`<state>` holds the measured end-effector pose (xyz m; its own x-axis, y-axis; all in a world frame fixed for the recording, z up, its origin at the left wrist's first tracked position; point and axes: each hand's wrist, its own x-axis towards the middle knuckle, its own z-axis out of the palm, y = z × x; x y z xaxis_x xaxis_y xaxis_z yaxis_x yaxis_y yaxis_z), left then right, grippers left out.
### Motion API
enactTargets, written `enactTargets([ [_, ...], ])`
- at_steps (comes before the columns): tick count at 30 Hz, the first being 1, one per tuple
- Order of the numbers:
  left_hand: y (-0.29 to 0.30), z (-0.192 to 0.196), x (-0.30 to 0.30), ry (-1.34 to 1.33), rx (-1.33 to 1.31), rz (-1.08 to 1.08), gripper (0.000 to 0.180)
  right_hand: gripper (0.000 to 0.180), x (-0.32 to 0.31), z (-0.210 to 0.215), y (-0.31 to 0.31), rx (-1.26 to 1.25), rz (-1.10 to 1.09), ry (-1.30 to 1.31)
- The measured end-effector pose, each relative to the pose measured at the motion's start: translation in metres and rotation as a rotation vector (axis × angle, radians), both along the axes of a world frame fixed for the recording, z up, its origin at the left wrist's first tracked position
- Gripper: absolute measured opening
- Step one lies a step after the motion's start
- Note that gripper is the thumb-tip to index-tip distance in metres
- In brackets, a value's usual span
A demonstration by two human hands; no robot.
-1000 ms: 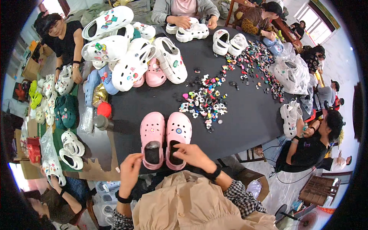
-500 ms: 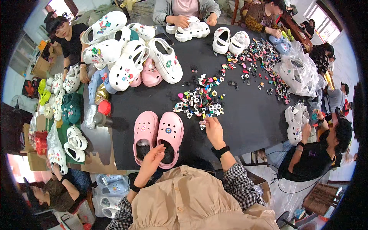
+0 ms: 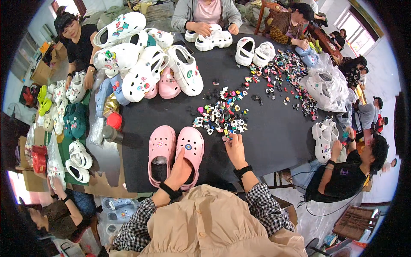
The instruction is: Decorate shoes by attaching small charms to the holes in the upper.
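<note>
Plainly, both hands are at work near the near edge of the black table (image 3: 274, 132), one over footwear, one by charms.

A pair of pink clogs (image 3: 162, 139) stands side by side left of the middle of that edge, toes toward the far edge, each with a small round charm on its upper. The person's left hand (image 3: 177, 172) lies over the opening of the right-hand clog, thumb toward its toe; with its fingers partly hidden, the grip cannot be told. The right hand (image 3: 236, 150) has its fingertips narrowly together at the near side of a colourful charm pile (image 3: 221, 113); whether they pinch a piece cannot be told. White clogs (image 3: 141, 77) are heaped toward the far left corner.
</note>
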<state>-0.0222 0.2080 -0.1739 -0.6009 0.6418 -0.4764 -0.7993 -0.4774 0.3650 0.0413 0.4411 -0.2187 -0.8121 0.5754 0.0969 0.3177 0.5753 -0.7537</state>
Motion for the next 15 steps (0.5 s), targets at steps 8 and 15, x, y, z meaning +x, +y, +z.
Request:
enactTargets([
  [8,0.008,0.003,0.001,-0.096,0.026,0.174,0.042,0.008,0.008,0.006,0.004,0.144,0.051,0.034],
  [15,0.014,-0.011,0.001,-0.120,-0.042,0.192,0.031,0.013,-0.021,0.031,-0.022,-0.457,0.189,0.133],
])
